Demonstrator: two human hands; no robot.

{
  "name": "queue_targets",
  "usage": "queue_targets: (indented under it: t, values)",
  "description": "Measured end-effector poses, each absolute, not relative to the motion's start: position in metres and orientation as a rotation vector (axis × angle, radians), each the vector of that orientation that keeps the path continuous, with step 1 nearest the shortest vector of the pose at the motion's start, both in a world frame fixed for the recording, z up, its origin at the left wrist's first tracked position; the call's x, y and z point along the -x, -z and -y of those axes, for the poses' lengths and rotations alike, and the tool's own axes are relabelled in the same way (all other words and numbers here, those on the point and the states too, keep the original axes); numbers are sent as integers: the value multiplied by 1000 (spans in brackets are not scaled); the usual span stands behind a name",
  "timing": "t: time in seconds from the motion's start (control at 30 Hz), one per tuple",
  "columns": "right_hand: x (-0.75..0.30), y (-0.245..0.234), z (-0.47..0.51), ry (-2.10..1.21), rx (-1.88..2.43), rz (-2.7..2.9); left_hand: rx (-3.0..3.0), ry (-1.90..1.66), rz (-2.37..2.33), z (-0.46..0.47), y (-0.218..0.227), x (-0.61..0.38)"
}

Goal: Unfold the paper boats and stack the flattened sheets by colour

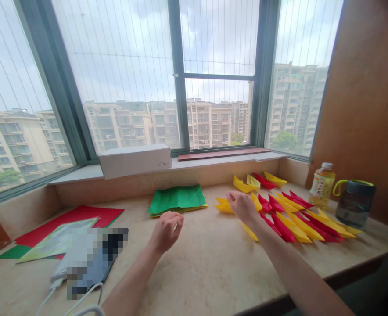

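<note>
My left hand (168,231) hovers over the table, its fingers curled in and nothing visible in them. Just beyond it lies a stack of folded paper, a green sheet (178,199) on top with a yellow edge showing below. To the right, my right hand (243,206) has its fingers closed at a yellow paper boat (224,206), partly hiding it. Around that hand several folded paper boats are set out in rows, among them a red boat (282,226) and a yellow boat (293,228). Another yellow boat (249,232) is partly hidden beneath my right forearm.
At left lie red paper sheets (82,219), a phone-like object (98,263) blurred out, and a white cable (90,292). A drink bottle (322,186) and a dark water bottle (355,204) stand at right. A white box (136,161) rests on the window sill.
</note>
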State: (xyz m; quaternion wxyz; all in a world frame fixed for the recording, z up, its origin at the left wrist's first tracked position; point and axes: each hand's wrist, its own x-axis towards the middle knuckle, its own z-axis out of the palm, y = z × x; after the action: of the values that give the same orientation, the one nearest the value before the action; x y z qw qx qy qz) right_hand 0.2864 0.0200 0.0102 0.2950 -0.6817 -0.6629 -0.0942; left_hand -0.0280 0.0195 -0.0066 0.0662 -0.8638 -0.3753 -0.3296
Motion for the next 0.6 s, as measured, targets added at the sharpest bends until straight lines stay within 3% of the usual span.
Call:
queue_targets:
  t: [0.23,0.6]
  values:
    - [-374,-31,-89,255,2317,1738,2696,1010,1043,-10,9,21]
    - [-406,14,-128,254,2460,1737,2657,1010,1023,-6,14,19]
